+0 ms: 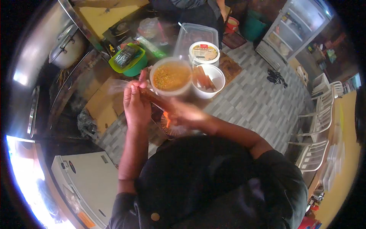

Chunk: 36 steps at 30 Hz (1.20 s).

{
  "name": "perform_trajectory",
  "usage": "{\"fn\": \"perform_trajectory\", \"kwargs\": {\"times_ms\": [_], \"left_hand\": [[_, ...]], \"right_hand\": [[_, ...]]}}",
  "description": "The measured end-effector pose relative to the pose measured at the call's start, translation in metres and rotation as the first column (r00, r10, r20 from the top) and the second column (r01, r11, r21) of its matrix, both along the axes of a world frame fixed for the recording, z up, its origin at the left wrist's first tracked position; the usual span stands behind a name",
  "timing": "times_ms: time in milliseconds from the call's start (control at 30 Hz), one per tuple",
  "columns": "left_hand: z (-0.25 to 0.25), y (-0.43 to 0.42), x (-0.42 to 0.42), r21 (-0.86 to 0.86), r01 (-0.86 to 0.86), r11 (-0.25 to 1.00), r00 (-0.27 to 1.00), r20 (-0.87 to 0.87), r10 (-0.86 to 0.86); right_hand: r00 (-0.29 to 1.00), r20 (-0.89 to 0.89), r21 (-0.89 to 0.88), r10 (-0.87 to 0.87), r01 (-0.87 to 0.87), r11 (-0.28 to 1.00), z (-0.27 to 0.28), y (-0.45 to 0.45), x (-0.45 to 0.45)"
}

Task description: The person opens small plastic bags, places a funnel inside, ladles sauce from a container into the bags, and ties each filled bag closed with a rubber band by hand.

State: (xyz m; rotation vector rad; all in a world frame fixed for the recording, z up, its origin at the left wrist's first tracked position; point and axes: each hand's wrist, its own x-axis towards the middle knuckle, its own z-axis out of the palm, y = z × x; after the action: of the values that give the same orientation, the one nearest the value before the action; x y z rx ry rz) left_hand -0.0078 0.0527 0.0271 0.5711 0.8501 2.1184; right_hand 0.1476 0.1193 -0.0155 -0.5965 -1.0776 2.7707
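My left hand (136, 101) is closed, its fingers pinched around a long reddish-brown piece that looks like a sausage (157, 100). The piece slants down from there to my right hand (187, 114), which is smeared by motion, so its grip is unclear. Thin clear plastic (117, 86) sticks out left of my left hand. Just beyond both hands stands a tub of orange-brown liquid with yellowish bits (170, 76). Similar sausage pieces (204, 78) lie in a white tub (219, 87) to its right. An orange object (166, 119) shows under my right hand, above a striped round item (172, 129).
A lidded vanilla-label tub (204, 52) and a clear plastic container (196, 32) stand behind. A green bowl (133, 66) holds a dark packet. Another person (198, 15) stands across the table. White chairs (318, 114) line the right; a white freezer (85, 183) is lower left.
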Motion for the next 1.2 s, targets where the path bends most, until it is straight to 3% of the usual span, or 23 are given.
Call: {"fn": "perform_trajectory", "kwargs": {"times_ms": [33, 67, 133, 167, 233, 333, 367, 400, 433, 467, 500, 533, 600, 667, 700, 800, 833, 867, 900, 1033, 1067, 1133, 1200], "left_hand": [[-0.006, -0.001, -0.001, -0.001, 0.003, 1.000, 1.000, 0.002, -0.003], [-0.016, -0.001, -0.003, -0.082, -0.092, 0.992, 0.950, -0.304, 0.063], [-0.008, -0.003, 0.004, -0.127, -0.203, 0.971, 0.806, -0.585, 0.092], [-0.003, -0.005, 0.008, -0.053, -0.033, 0.998, 0.891, -0.454, 0.006], [0.003, -0.008, 0.011, 0.047, 0.127, 0.991, 0.940, -0.323, -0.105], [-0.005, -0.011, 0.006, 0.043, 0.275, 0.961, 0.921, -0.298, -0.250], [-0.010, -0.011, 0.004, -0.066, 0.194, 0.979, 0.928, -0.310, -0.205], [-0.011, -0.013, 0.006, -0.121, 0.152, 0.981, 0.930, -0.318, -0.184], [-0.011, -0.014, 0.007, -0.176, 0.111, 0.978, 0.931, -0.326, -0.165], [-0.010, -0.015, 0.013, -0.262, 0.019, 0.965, 0.931, -0.347, -0.113], [-0.010, -0.016, 0.015, -0.302, -0.028, 0.953, 0.929, -0.360, -0.087], [-0.009, -0.016, 0.016, -0.341, -0.073, 0.937, 0.926, -0.373, -0.063], [-0.013, -0.017, 0.011, -0.620, -0.093, 0.779, 0.795, -0.517, -0.317], [-0.053, -0.017, 0.001, -0.389, -0.110, 0.915, 0.771, -0.614, -0.169], [-0.042, -0.026, 0.003, -0.470, 0.024, 0.882, 0.806, -0.513, -0.295], [-0.043, -0.022, 0.011, -0.438, 0.035, 0.899, 0.949, -0.267, -0.167], [-0.036, -0.026, 0.007, -0.479, -0.053, 0.876, 0.781, -0.566, -0.262], [-0.032, -0.029, 0.003, -0.484, -0.152, 0.862, 0.515, -0.783, -0.349], [-0.033, -0.032, -0.002, -0.474, -0.150, 0.867, 0.421, -0.825, -0.378], [-0.038, -0.037, -0.002, -0.577, -0.089, 0.812, 0.515, -0.724, -0.458], [-0.043, -0.037, -0.003, -0.583, -0.001, 0.812, 0.686, -0.592, -0.424], [-0.035, -0.042, 0.001, -0.569, 0.085, 0.818, 0.824, -0.422, -0.379], [-0.027, -0.052, 0.001, -0.392, 0.303, 0.869, 0.903, -0.173, -0.393]], "right_hand": [[0.996, -0.027, -0.061, -0.080, 0.078, 0.995, 0.001, -0.003, -0.001], [0.996, -0.024, -0.061, -0.082, 0.081, 0.995, -0.002, -0.001, 0.000], [0.993, -0.110, 0.123, 0.038, -0.024, 0.992, -0.017, 0.007, 0.001], [0.993, -0.110, 0.124, 0.037, -0.023, 0.992, -0.025, 0.010, 0.001], [0.974, -0.163, 0.524, 0.156, -0.048, 0.850, -0.043, 0.016, 0.001], [0.930, -0.135, 0.929, 0.343, -0.001, 0.370, -0.048, 0.020, 0.000], [0.931, -0.135, 0.929, 0.340, -0.001, 0.371, -0.046, 0.022, 0.001], [0.969, 0.112, 0.788, 0.220, -0.221, 0.575, -0.017, 0.020, 0.001], [0.913, 0.375, 0.547, 0.158, -0.356, 0.758, -0.001, 0.018, 0.001], [0.913, 0.376, 0.547, 0.157, -0.355, 0.758, -0.001, 0.018, 0.004], [0.978, 0.178, 0.908, -0.108, -0.121, 0.402, -0.001, 0.017, 0.009], [0.961, -0.130, 0.989, -0.242, 0.109, -0.101, 0.014, 0.014, 0.011], [0.963, -0.212, 0.977, -0.163, 0.203, -0.070, 0.046, 0.006, 0.015], [0.927, -0.277, 0.860, 0.254, 0.357, -0.365, 0.061, -0.002, 0.007], [0.929, -0.276, 0.859, 0.247, 0.353, -0.370, 0.062, -0.003, 0.004], [0.984, -0.117, 0.800, 0.133, 0.173, -0.574, 0.065, 0.001, -0.006], [0.996, 0.053, 0.823, 0.077, 0.000, -0.567, 0.068, 0.004, -0.008], [0.974, 0.223, 0.816, 0.024, -0.173, -0.552, 0.069, 0.007, -0.011], [0.996, 0.090, 0.844, 0.019, -0.066, -0.532, 0.069, 0.007, -0.012], [0.968, 0.203, 0.829, 0.148, -0.090, -0.551, 0.078, 0.016, -0.009], [0.966, 0.214, 0.875, 0.143, -0.125, -0.468, 0.077, 0.018, -0.010], [0.963, 0.229, 0.910, 0.143, -0.160, -0.382, 0.071, 0.023, -0.013], [0.967, 0.197, 0.975, 0.162, -0.211, 0.076, 0.060, 0.031, -0.017]]}}
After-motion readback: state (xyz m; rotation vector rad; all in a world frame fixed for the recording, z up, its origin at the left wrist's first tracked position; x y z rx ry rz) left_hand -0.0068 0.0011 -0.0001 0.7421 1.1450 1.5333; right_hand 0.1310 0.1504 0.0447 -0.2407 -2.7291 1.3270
